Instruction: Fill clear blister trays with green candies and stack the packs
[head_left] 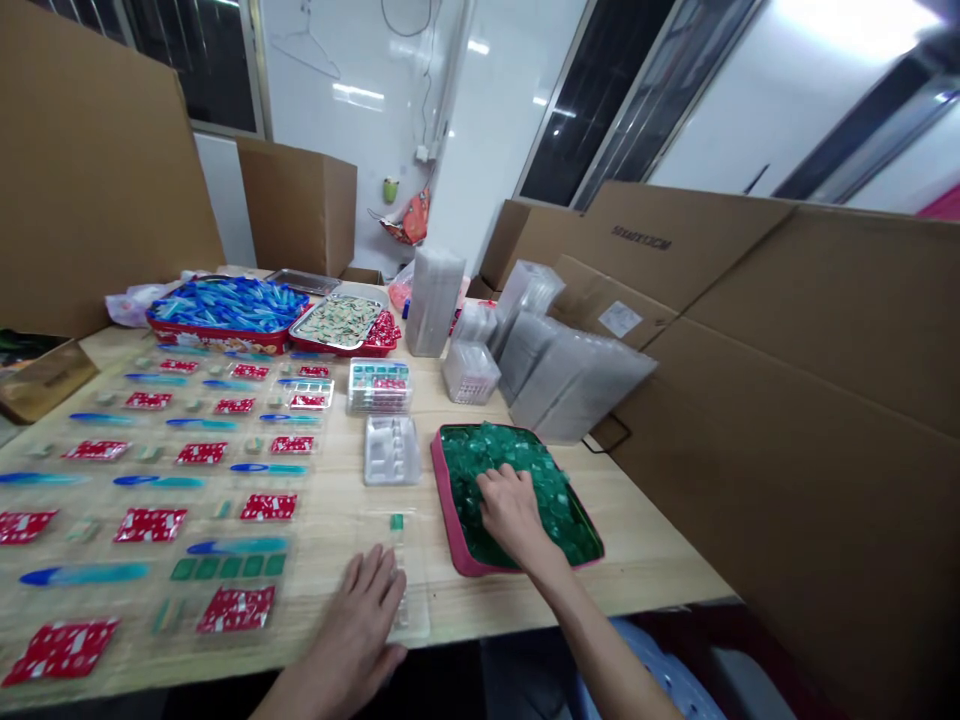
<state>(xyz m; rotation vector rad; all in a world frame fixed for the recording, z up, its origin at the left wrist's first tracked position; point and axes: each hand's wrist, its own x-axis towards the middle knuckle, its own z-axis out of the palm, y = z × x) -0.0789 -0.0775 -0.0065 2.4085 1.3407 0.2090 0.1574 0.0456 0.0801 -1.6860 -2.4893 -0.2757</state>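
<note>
My left hand (pixel 369 598) lies with fingers stretched out over a clear plastic tray (pixel 418 600) near the table's front edge. One small green square piece (pixel 397 522) sits at the far end of that tray's row of slots. My right hand (pixel 512 508) reaches into a pink-rimmed tin (pixel 450 525) heaped with translucent green square pieces (pixel 551 490). Its fingers are bent together and pointed down into the heap; what the fingertips hold, if anything, is hidden. Beyond my left hand stands a stack of blank clear trays (pixel 392 452).
Rows of clear trays with blue pen-shaped tools (pixel 86 574) and red patterned packets (pixel 236 609) cover the left side. Behind are a tin of blue tools (pixel 232 305) and a tray of pale pieces (pixel 339 320). Stacked clear plastic (pixel 574 375) and a large cardboard box (pixel 795 420) flank the right.
</note>
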